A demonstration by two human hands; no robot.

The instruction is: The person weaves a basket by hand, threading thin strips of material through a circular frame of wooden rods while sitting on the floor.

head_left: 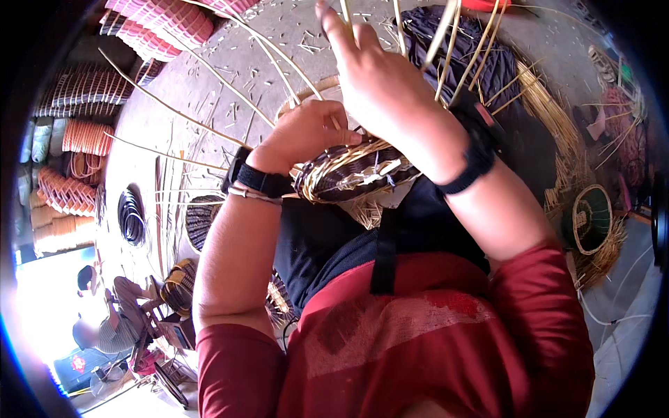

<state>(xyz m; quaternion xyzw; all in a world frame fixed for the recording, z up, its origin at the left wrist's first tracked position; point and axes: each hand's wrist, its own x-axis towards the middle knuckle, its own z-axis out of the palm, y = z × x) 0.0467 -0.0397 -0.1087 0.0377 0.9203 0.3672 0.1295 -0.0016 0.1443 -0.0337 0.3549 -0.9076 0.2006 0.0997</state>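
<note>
Right hand (383, 80): index finger stretched out, neighbouring finger bent; a pale cane is seen passing beside them. Whether it is pinched cannot be told, the remaining fingers being hidden.

Left hand (310, 132): fingers bent and pressed together, thumb laid along the rim; what is pinched beneath, if anything, cannot be told.

Woven basket (348, 177), dark brown with pale strands: located over the lap, touched by the left hand, partly covered by the right wrist. Judged risk: should the left hand's hold be loosened, the basket could be tipped and the weave slackened.

Long pale canes (441, 36), fanned outward from the work: could be snagged on one another or cracked if bent too sharply; an eye or forearm could be poked by a loose end.

Black wristbands, left (268, 182) and right (481, 150): a cane tip could be caught under either.

Dark cloth (424, 28), beyond the right hand: could be dragged by crossing canes.

Straw bundle (557, 118), at right: could be tangled with the longer ends if they are swung wide.
</note>
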